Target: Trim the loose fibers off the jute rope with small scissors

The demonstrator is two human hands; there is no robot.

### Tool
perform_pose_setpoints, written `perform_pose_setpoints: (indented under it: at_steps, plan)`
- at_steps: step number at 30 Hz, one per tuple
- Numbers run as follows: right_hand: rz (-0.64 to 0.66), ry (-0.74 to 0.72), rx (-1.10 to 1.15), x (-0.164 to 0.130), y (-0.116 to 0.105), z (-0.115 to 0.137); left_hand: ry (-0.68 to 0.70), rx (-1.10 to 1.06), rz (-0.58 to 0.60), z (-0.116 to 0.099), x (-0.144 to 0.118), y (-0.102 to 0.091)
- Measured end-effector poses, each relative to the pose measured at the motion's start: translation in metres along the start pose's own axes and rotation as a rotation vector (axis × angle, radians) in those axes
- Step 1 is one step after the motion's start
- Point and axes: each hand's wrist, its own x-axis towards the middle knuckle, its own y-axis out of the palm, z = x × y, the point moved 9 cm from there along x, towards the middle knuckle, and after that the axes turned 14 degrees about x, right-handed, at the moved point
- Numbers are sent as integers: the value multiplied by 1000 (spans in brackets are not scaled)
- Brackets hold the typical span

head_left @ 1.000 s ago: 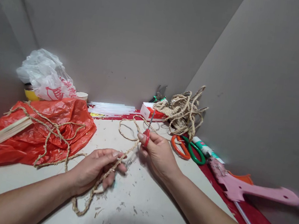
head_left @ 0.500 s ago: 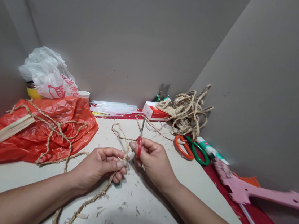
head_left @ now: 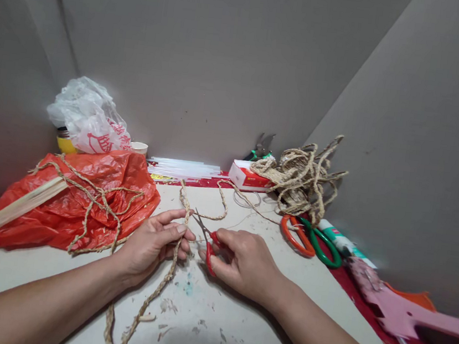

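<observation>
The pale worktable point(head_left: 279, 312), walled in by grey board, is ringed at its far edges by an orange plastic bag point(head_left: 96, 200) draped with cord, a tangled bundle of straw rope point(head_left: 302, 178) and large orange-and-green scissors point(head_left: 308, 240), so that the middle is kept for the hands. A braided straw rope point(head_left: 155, 297) is pinched between thumb and fingers of the left hand point(head_left: 154, 243) and held taut above the table, its tail trailing toward the near edge. Small red-handled scissors point(head_left: 207, 236) are gripped in the closed right hand point(head_left: 243, 263), blades parted and aimed at the rope just beside the pinch, apparently for a clean trim.

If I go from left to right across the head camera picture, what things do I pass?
Red plastic bag → left hand pinching the braided rope → small red scissors → right hand → orange and green scissors → pink glue gun.
</observation>
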Motion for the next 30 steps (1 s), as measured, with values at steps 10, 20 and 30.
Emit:
perform_pose_setpoints:
  at_steps: [10,20,30]
  plan:
    - [21,-23,-239,1,1,4,-30,-155,96,-7,-1,11]
    - [16,-42,-247,2,5,4,-67,-186,154,-6,-4,20]
    - [8,-56,-216,1,6,3,-83,-174,160,-3,-5,19]
